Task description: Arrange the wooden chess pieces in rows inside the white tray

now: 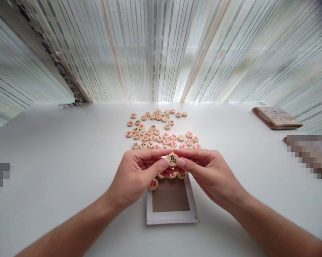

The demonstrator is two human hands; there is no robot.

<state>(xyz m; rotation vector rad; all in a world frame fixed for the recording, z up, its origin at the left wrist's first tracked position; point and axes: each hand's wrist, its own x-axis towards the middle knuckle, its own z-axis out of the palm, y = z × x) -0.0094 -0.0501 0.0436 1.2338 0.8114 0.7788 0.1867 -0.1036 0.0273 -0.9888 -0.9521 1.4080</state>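
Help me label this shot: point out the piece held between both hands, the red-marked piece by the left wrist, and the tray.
Held piece (173, 160): head view, middle of its black-marked face.
Red-marked piece (153, 184): head view, middle of its face.
Tray (173, 217): head view, on its near rim.

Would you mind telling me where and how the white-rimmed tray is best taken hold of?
Probably pinch the tray's near rim, from the person's side: that straight edge shows uncovered, while round pieces, the left hand and the right hand obscure the far end.
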